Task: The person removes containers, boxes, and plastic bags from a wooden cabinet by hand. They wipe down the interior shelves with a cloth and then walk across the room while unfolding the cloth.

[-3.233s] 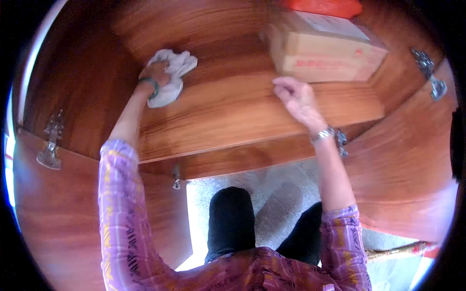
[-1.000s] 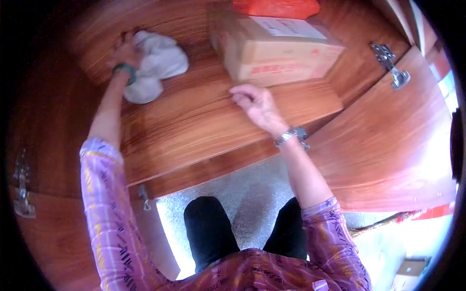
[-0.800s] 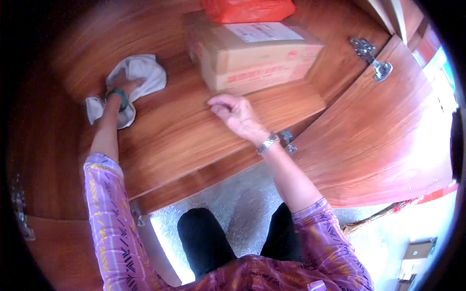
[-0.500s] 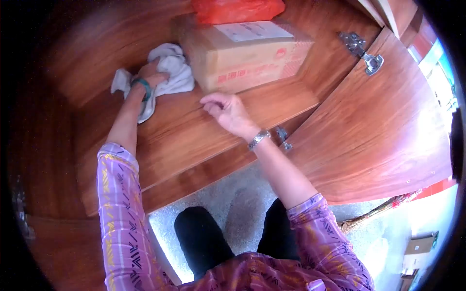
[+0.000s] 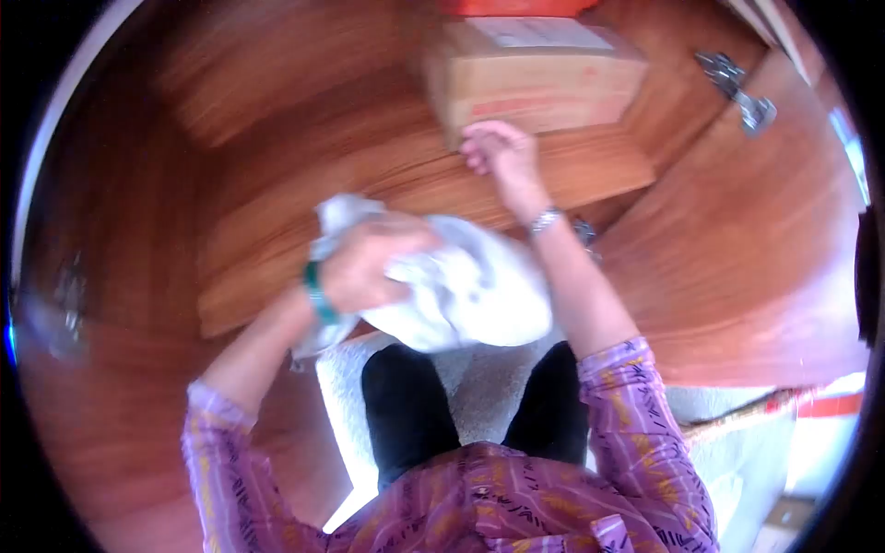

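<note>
My left hand (image 5: pixel 373 263), with a green bangle at the wrist, grips a white cloth (image 5: pixel 479 290). The cloth hangs in front of the cabinet shelf (image 5: pixel 387 180), over my knees, and is smeared by motion. My right hand (image 5: pixel 502 152), with a metal watch band, is at the lower front of a cardboard box (image 5: pixel 544 83). Its fingers are curled in; whether they touch the box or hold anything I cannot make out. The box stands on the wooden shelf, with red printing on its front and a white label on top.
Behind the box lies something red (image 5: pixel 521 7). An open wooden door (image 5: pixel 737 249) swings out on the right, with a metal hinge (image 5: pixel 737 92) at its top. Beyond its lower edge a bundle of stalks (image 5: pixel 737 417) lies near the pale floor (image 5: pixel 479 378).
My left hand has pulled the cloth off the shelf, toward me and to the right. The view has shifted, so the box appears higher and further right. My right hand stays near the box.
</note>
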The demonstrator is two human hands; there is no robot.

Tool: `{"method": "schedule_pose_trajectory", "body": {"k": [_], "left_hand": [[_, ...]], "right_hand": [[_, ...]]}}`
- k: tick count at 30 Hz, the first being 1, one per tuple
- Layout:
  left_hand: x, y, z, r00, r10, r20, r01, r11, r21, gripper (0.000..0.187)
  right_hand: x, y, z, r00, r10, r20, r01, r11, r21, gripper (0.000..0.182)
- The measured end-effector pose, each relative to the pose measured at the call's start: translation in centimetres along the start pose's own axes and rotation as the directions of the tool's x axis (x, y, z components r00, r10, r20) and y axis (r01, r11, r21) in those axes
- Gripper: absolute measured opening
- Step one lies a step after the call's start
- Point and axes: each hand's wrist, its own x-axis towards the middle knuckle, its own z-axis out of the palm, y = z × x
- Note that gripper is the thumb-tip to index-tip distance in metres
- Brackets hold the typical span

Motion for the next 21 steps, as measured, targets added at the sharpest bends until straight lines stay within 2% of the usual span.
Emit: {"method": "schedule_pose_trajectory", "body": {"k": [1, 2, 3, 4, 5, 7, 8, 9, 10, 11, 13, 14, 15, 16, 17, 18, 19, 20, 21], "left_hand": [[-1.1, -2.0, -0.7, 0.987, -0.016, -0.162, 0.027, 0.997, 0.069, 0.048], [-1.0, -2.9, -3.4, 0.968, -0.153, -0.201, 0.176, 0.979, 0.101, 0.051], [-2.0, -6.1, -5.4, 0.89, -0.404, -0.212, 0.447, 0.866, 0.224, 0.052], [-3.2, -8.9, -7.4, 0.828, -0.408, -0.385, 0.53, 0.793, 0.299, 0.051], [-5.4, -14.3, -9.5, 0.801, -0.317, -0.509, 0.576, 0.639, 0.51, 0.06], [-6.8, -16.9, -12.3, 0.541, -0.515, -0.665, 0.84, 0.299, 0.452, 0.071], [-8.8, -20.4, -12.7, 0.547, -0.51, -0.664, 0.837, 0.309, 0.452, 0.071], [-11.1, -25.3, -12.2, 0.474, -0.578, -0.665, 0.88, 0.293, 0.373, 0.076], [-10.8, -26.2, -11.8, 0.397, -0.641, -0.657, 0.918, 0.27, 0.292, 0.081], [-10.3, -27.1, -11.7, 0.401, -0.638, -0.657, 0.916, 0.277, 0.291, 0.081], [-9.2, -27.8, -10.4, 0.474, -0.669, -0.573, 0.881, 0.364, 0.303, 0.084], [-7.0, -25.6, -9.5, 0.622, -0.584, -0.521, 0.781, 0.512, 0.359, 0.083], [-4.6, -21.9, -8.4, 0.678, -0.57, -0.464, 0.72, 0.643, 0.262, 0.078], [-1.9, -17.3, -7.1, 0.655, -0.624, -0.426, 0.733, 0.663, 0.154, 0.074], [-1.2, -16.6, -5.4, 0.719, -0.556, -0.417, 0.671, 0.712, 0.209, 0.07], [-0.3, -13.5, -3.9, 0.758, -0.534, -0.375, 0.618, 0.772, 0.15, 0.062], [0.0, -10.5, -2.5, 0.83, -0.43, -0.355, 0.488, 0.868, 0.09, 0.056], [0.2, -7.4, -1.1, 0.889, -0.319, -0.33, 0.345, 0.938, 0.023, 0.05], [0.5, -4.6, -0.7, 0.953, -0.175, -0.249, 0.185, 0.983, 0.016, 0.047]], "right_hand": [[0.1, 0.1, -0.1, 1.0, -0.001, 0.014, 0.0, 0.999, 0.032, 0.012], [0.1, 0.3, -0.3, 0.999, -0.021, 0.039, 0.021, 1.0, -0.003, 0.015], [0.3, 0.4, -0.3, 0.999, -0.007, 0.054, 0.006, 1.0, 0.021, 0.015], [0.4, 0.2, -0.1, 0.999, 0.005, 0.052, -0.005, 1.0, -0.002, 0.016], [0.4, 0.1, -0.1, 0.997, -0.016, 0.069, 0.015, 1.0, 0.018, 0.016], [0.3, -0.2, 0.1, 0.998, -0.023, 0.052, 0.023, 1.0, -0.009, 0.016], [0.5, -0.3, 0.1, 0.999, -0.013, 0.052, 0.014, 1.0, -0.008, 0.015], [0.5, -0.2, 0.2, 0.999, -0.018, 0.044, 0.018, 1.0, -0.011, 0.015], [0.4, -0.3, 0.3, 0.998, -0.017, 0.061, 0.017, 1.0, -0.008, 0.016], [0.4, -0.6, 0.3, 0.997, -0.015, 0.08, 0.015, 1.0, -0.006, 0.016], [0.2, -0.4, 0.1, 0.996, 0.001, 0.091, 0.003, 0.999, -0.04, 0.017], [0.4, -0.5, 0.0, 0.996, -0.002, 0.093, 0.004, 1.0, -0.023, 0.015], [0.3, -0.4, 0.1, 0.995, 0.004, 0.097, -0.004, 1.0, -0.002, 0.014], [0.3, -0.3, 0.1, 0.997, 0.008, 0.082, -0.006, 1.0, -0.021, 0.016], [0.4, -0.1, 0.1, 0.997, 0.018, 0.079, -0.015, 0.999, -0.033, 0.018], [0.4, 0.0, 0.1, 0.995, -0.03, 0.091, 0.031, 0.999, -0.008, 0.021], [0.4, 0.2, -0.1, 0.991, -0.068, 0.112, 0.065, 0.997, 0.027, 0.025], [0.3, 0.3, 0.0, 0.994, -0.033, 0.1, 0.033, 0.999, 0.003, 0.029], [0.1, 0.2, 0.1, 0.996, -0.02, 0.087, 0.024, 0.999, -0.049, 0.026]]}}
